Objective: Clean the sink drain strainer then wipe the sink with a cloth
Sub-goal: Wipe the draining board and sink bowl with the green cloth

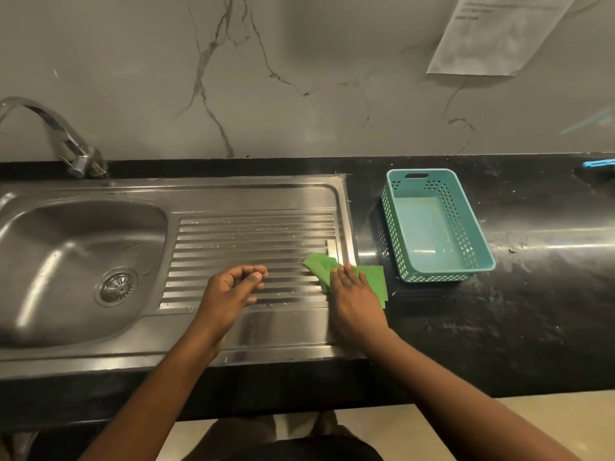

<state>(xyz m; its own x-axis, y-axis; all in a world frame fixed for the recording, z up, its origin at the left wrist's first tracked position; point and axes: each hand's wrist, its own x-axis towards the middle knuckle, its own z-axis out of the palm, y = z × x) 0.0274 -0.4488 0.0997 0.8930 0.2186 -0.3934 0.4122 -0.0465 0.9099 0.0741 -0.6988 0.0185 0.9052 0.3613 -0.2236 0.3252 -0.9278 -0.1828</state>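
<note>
A steel sink (83,224) fills the left side, with the round drain strainer (118,287) seated in its basin floor. A ridged drainboard (253,241) extends to its right. A green cloth (372,277) lies at the drainboard's right edge, partly on the black counter. My right hand (354,301) rests flat on the cloth, fingers pressing it down. My left hand (233,291) hovers over the ridges, fingers loosely curled with nothing in them.
A teal perforated plastic basket (436,224) stands on the black counter (532,294) to the right of the cloth. A chrome tap (66,141) arches over the sink's back left. A paper sheet (499,31) hangs on the marble wall.
</note>
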